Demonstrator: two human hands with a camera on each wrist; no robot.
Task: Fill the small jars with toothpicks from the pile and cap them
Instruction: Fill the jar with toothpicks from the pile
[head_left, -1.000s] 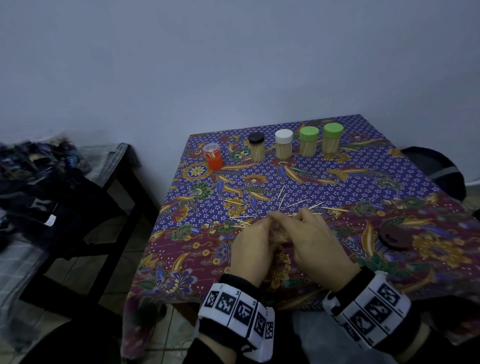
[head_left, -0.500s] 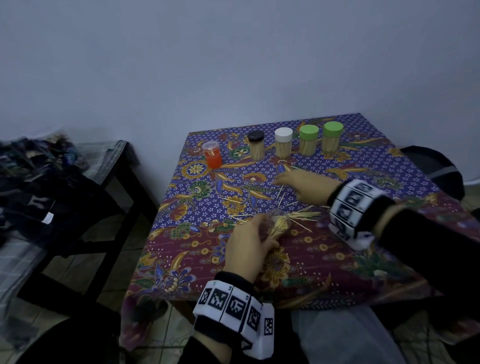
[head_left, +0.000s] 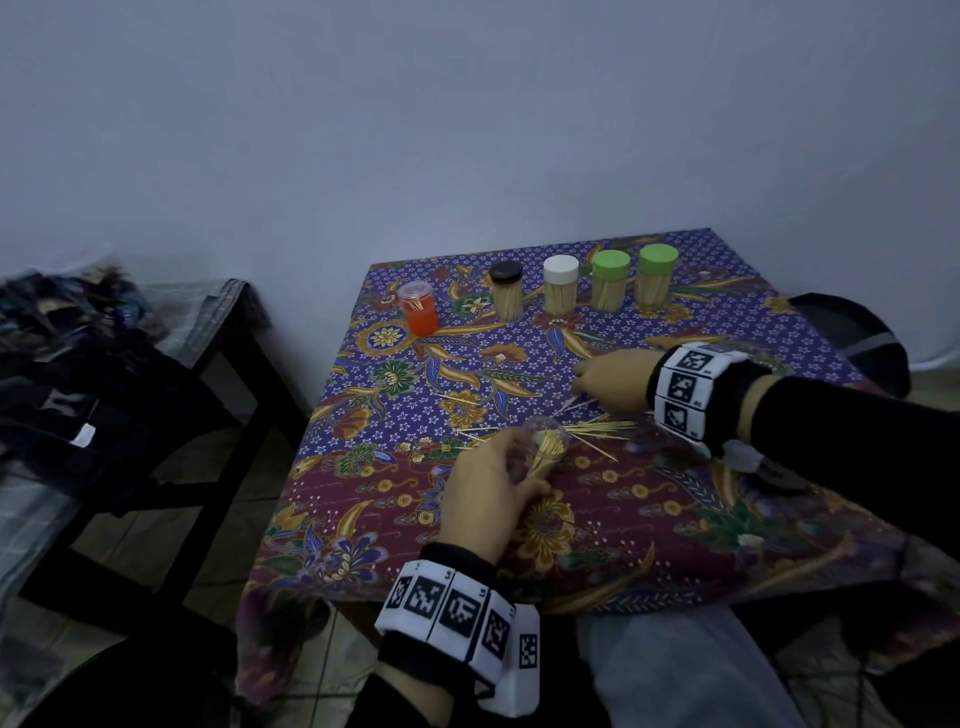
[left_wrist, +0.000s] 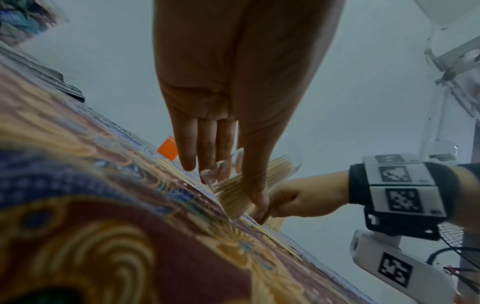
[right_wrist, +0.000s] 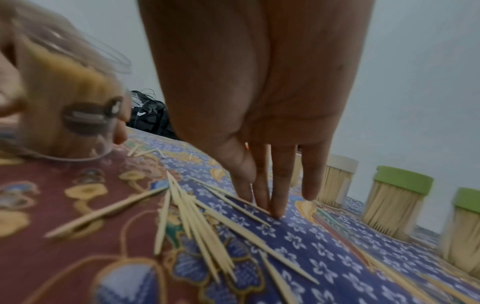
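My left hand (head_left: 493, 488) grips a clear, uncapped small jar (head_left: 545, 447), tilted and partly filled with toothpicks, near the middle front of the table. In the left wrist view the jar (left_wrist: 280, 168) lies between the thumb and fingers (left_wrist: 207, 156). Beyond it, my right hand (head_left: 608, 374) reaches over the loose toothpicks (head_left: 597, 428). In the right wrist view the right hand's straight fingertips (right_wrist: 275, 209) press on the cloth among the toothpicks (right_wrist: 192, 222). At the back stand several capped, full jars: black (head_left: 506, 291), white (head_left: 560, 285) and two green (head_left: 610, 280).
An orange jar (head_left: 418, 309) stands at the back left of the patterned tablecloth (head_left: 675, 519). A dark lid (head_left: 779, 480) lies partly hidden under my right forearm. A dark bench with clothes (head_left: 78, 364) is to the left, a black bag (head_left: 852, 338) to the right.
My right hand left the jar and reached forward to the loose toothpicks. The left hand kept the jar and tilted it.
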